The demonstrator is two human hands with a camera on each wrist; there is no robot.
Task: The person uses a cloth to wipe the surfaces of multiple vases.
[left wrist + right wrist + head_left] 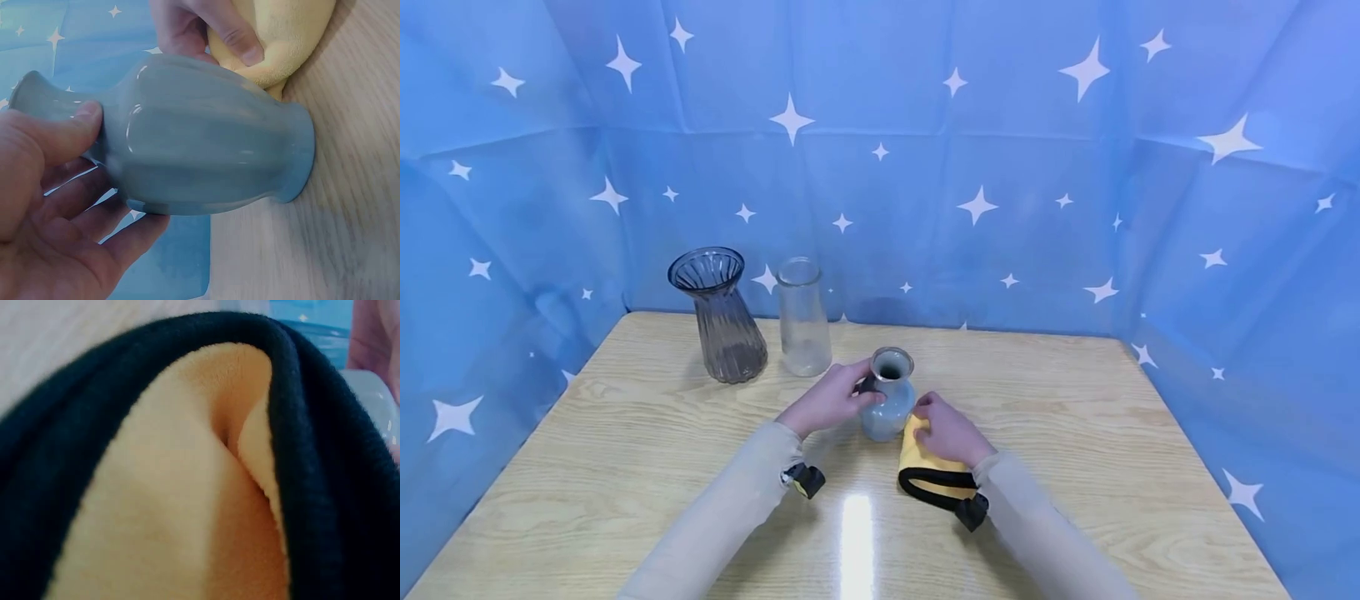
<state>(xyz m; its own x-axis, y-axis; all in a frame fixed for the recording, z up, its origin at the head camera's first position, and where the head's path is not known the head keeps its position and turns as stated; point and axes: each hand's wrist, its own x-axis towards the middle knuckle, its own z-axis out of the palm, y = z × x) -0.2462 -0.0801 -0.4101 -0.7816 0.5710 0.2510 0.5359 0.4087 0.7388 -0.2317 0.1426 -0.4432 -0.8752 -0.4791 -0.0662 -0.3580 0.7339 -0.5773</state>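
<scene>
A glazed blue-grey ceramic vase (889,410) stands upright on the table in the head view. My left hand (835,398) grips it around the neck and shoulder, thumb on the near side in the left wrist view (56,206). On the vase's right, my right hand (949,429) pinches a yellow cloth (917,454) with a black edge, held close against the vase's side. The cloth (162,487) fills most of the right wrist view, its black border folded over, and hides the right fingers there.
Behind and left stand a ribbed smoky glass vase (730,333) and a clear glass vase (805,333). A blue star-patterned curtain (910,167) encloses the wooden table (1060,417) at the back and sides.
</scene>
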